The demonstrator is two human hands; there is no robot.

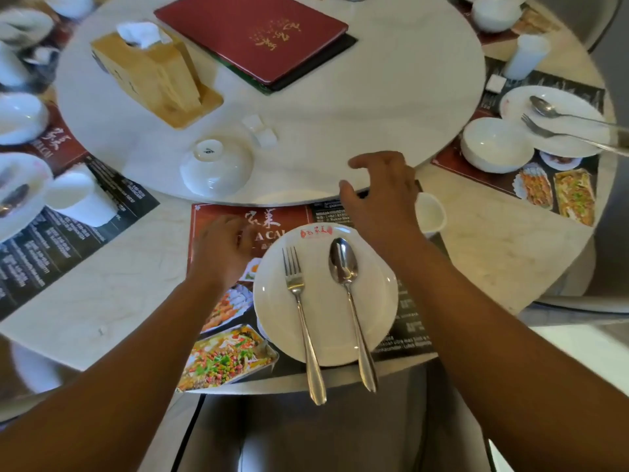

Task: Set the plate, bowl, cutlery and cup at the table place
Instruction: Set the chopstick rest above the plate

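Gripping nothing: right hand point(381, 206), fingers spread apart, above near edge of turntable point(340, 131); left hand point(221, 250), blurred, fingers loose, over mat point(204, 216). Just right of right hand, cup point(432, 212), partly hidden. At near edge of table point(119, 301), plate point(272, 301) with fork point(296, 291) and spoon point(343, 264), handles overhanging. Near turntable edge, bowl point(216, 172) upside down.
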